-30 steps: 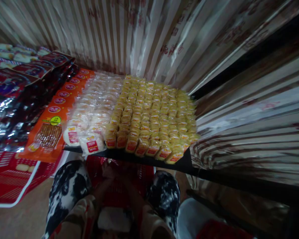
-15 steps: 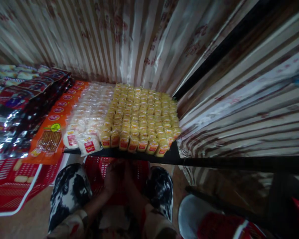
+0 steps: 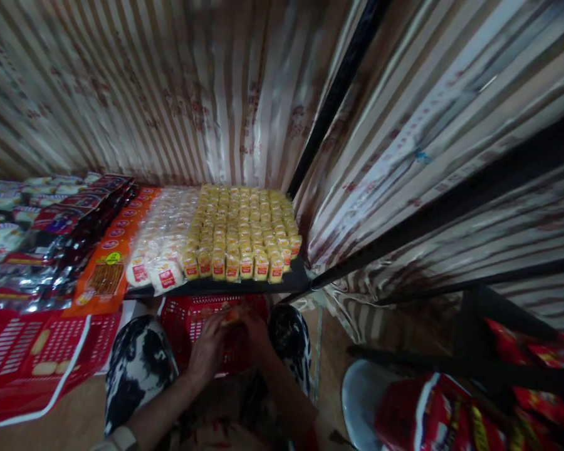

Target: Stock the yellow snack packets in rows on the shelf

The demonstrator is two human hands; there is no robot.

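Both of my hands reach into a red plastic basket (image 3: 188,319) that stands between my knees, under the black shelf (image 3: 244,287). My left hand (image 3: 205,351) and my right hand (image 3: 254,332) close together around a small yellowish packet (image 3: 229,317) in the basket. The light is dim and the fingers are partly blurred. On the shelf just above, small yellow packets with red labels (image 3: 244,232) stand in tight rows. Beside them on the left lie pale round packets with red labels (image 3: 162,232).
Orange snack bags (image 3: 104,275) and dark red bags (image 3: 70,219) lie further left on the shelf, red printed bags (image 3: 32,344) below them. Striped shiny fabric covers the walls. A white stool (image 3: 361,401) and red packets (image 3: 432,413) are at lower right behind black frame bars.
The camera view has tipped upward and to the right. My hands have risen in the basket and come together around a small packet.
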